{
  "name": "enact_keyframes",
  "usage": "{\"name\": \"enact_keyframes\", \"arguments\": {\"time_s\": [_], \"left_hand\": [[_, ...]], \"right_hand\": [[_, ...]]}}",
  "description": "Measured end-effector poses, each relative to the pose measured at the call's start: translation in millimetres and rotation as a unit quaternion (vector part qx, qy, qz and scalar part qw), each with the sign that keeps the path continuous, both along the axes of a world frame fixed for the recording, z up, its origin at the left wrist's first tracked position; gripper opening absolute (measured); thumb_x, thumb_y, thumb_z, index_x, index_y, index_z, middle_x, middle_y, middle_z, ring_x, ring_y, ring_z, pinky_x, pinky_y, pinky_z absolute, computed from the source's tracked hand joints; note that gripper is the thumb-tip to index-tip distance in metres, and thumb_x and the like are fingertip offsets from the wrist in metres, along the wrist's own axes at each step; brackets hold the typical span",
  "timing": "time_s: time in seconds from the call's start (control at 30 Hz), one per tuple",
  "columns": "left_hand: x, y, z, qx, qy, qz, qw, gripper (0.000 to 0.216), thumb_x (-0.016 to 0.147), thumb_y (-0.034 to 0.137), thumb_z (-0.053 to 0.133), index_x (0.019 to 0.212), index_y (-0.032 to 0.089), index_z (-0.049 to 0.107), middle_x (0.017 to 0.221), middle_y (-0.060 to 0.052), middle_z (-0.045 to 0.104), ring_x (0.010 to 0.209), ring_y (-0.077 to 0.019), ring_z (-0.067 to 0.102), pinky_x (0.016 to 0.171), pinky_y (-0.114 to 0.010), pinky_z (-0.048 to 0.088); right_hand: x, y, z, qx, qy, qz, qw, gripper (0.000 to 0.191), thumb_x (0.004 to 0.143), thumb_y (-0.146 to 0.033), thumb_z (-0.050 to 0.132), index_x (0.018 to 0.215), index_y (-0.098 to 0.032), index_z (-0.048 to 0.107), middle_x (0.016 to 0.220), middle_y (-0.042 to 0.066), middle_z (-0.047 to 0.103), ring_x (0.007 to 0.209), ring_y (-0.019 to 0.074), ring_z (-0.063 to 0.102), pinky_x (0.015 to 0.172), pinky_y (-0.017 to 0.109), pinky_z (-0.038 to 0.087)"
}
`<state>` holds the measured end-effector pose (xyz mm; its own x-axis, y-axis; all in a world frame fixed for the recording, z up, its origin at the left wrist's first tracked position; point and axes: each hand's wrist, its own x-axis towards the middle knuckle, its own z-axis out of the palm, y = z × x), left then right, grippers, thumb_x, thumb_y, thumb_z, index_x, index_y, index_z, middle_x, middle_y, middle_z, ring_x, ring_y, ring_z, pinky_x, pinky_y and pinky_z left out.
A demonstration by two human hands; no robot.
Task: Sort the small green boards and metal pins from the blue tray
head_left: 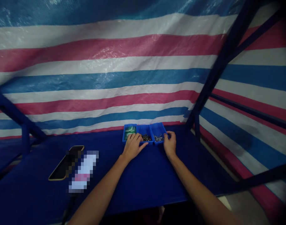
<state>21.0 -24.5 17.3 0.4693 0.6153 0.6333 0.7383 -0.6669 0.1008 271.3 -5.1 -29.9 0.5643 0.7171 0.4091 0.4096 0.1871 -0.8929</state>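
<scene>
Three small blue plastic bins stand side by side at the back of the table. The left bin holds something green and glossy, perhaps packets. Dark small metal pieces lie in the middle bin, and silvery screw-like pieces in the right bin. My left hand rests over the front of the left and middle bins, fingers stretched out and thumb apart; its fingertips partly cover the contents. On the right bin's right wall, my right hand is closed, with thumb and fingers on its rim.
A dark phone with a pale edge lies on the blue table at left. Beside it is a bright pixelated object. Blue metal frame posts slant up at both sides, before a striped plastic sheet.
</scene>
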Motion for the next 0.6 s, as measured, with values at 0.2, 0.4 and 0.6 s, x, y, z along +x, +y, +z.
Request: {"name": "enact_keyframes", "arguments": {"time_s": [0.2, 0.4, 0.6], "left_hand": [[-2.0, -0.7, 2.1, -0.007, -0.003, -0.009, 1.0, 0.033, 0.1, 0.052, 0.066, 0.093, 0.02, 0.063, 0.114, -0.009, 0.066, 0.11, -0.028, 0.058, 0.1, -0.048, 0.045], [-2.7, -0.8, 4.3, 0.005, 0.02, -0.043, 0.999, 0.022, 0.102, 0.042, 0.065, 0.102, 0.021, 0.069, 0.119, -0.008, 0.067, 0.115, -0.0278, 0.057, 0.104, -0.049, 0.045], [3.3, -3.7, 3.2, 0.005, 0.025, -0.087, 0.996, 0.019, 0.108, 0.03, 0.057, 0.118, 0.022, 0.07, 0.124, -0.008, 0.069, 0.116, -0.0256, 0.061, 0.101, -0.046, 0.048]], "right_hand": [[0.6, -3.1, 3.3, 0.011, -0.022, -0.006, 1.0, 0.025, 0.091, -0.044, 0.056, 0.102, -0.022, 0.06, 0.104, 0.008, 0.062, 0.099, 0.0257, 0.058, 0.096, 0.039, 0.044], [-1.1, -2.6, 3.0, -0.003, -0.004, -0.014, 1.0, 0.039, 0.092, -0.049, 0.055, 0.115, -0.018, 0.061, 0.117, 0.015, 0.064, 0.111, 0.0295, 0.06, 0.102, 0.042, 0.044], [-3.3, -5.0, 6.8, -0.07, 0.064, -0.017, 0.995, 0.061, 0.095, -0.058, 0.05, 0.136, -0.015, 0.064, 0.131, 0.02, 0.07, 0.121, 0.0346, 0.064, 0.105, 0.045, 0.045]]}}
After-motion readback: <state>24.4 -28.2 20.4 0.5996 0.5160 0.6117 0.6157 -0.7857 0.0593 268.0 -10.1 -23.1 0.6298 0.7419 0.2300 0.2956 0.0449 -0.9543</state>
